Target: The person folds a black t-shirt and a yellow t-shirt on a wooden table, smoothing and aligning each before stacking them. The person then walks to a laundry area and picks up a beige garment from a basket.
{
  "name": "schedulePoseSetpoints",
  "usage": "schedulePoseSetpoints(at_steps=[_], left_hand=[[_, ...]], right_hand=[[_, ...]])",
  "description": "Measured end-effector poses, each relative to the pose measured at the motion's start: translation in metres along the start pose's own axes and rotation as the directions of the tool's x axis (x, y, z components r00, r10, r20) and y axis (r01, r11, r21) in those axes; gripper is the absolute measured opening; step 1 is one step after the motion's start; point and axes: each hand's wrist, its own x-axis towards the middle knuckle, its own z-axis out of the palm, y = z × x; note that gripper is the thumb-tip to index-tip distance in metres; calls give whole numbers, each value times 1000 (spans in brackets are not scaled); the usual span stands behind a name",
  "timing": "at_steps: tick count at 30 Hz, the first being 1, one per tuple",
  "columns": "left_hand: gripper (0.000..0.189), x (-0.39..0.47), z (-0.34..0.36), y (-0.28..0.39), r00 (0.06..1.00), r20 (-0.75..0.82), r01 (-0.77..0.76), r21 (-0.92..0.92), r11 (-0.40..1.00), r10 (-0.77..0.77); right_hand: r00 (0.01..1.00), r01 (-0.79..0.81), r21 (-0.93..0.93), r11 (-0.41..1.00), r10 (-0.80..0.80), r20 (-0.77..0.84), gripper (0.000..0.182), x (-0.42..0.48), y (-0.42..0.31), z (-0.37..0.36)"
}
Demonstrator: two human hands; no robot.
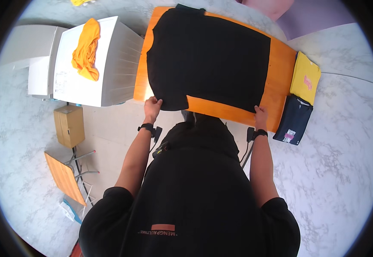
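Note:
A black short-sleeved shirt [209,61] lies spread flat over an orange wooden table [278,77], its collar at the far left edge and its hem toward the right. My left hand [152,107] pinches the near sleeve's edge at the table's near left. With thumb and fingers, my right hand [261,115] grips the near corner of the hem. Between the two hands, the shirt's near side edge leaves a strip of bare wood showing. Both wrists carry black straps with small devices on them.
Folded yellow [305,78] and dark navy [294,120] shirts with prints lie at the table's right end. On the left, a crumpled orange cloth [88,51] rests on a white appliance [77,86]. A cardboard box [69,125] and a small folding table [65,178] are nearer.

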Motion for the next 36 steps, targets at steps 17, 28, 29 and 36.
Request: schedulePoseSetpoints(at_steps=[17,28,29,36], left_hand=[[35,-26,24,-84,937,334,274,-510,816,-106],[33,-40,32,-59,991,10,-135,-12,991,135],[32,-42,37,-61,995,73,-47,-299,953,72],[19,-29,51,-98,965,247,227,-621,750,-87]], right_hand=[[993,68,-123,990,-55,103,19,-103,-13,-7],[975,139,-196,971,-100,196,16,-157,-1,-39],[973,143,-218,966,-97,209,17,-160,-1,-43],[979,43,-164,986,-8,205,17,-169,7,-65]])
